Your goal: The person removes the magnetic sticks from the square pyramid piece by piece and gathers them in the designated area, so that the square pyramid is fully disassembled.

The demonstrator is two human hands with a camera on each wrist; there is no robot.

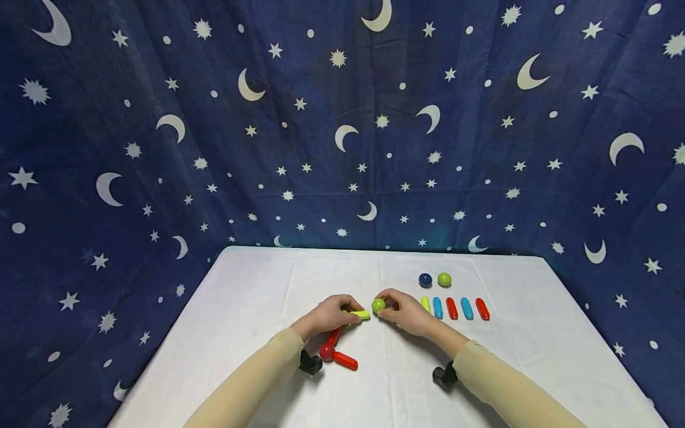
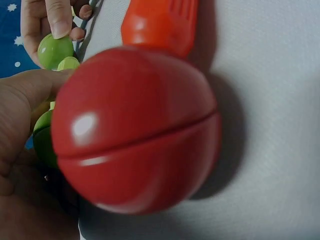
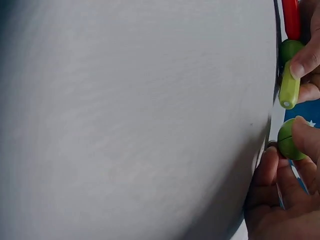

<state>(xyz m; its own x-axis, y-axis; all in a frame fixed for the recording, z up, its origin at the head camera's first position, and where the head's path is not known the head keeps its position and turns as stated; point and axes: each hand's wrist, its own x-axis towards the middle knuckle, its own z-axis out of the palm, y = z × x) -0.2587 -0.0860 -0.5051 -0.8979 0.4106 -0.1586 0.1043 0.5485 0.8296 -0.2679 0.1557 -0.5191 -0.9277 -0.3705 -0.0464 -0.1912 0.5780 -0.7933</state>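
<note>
My left hand pinches a yellow-green stick that points right. At its other end is a green ball, mostly behind the fingers, joined to a red stick. That stick runs down to a red ball, and a second red stick extends from the ball. Between thumb and fingers my right hand holds another green ball, a small gap away from the yellow-green stick's free end. The red ball fills much of the left wrist view.
Behind my right hand stand a dark blue ball and a green ball. Right of the hand lies a row of yellow-green, blue and red sticks on the white tablecloth. A starry curtain hangs behind.
</note>
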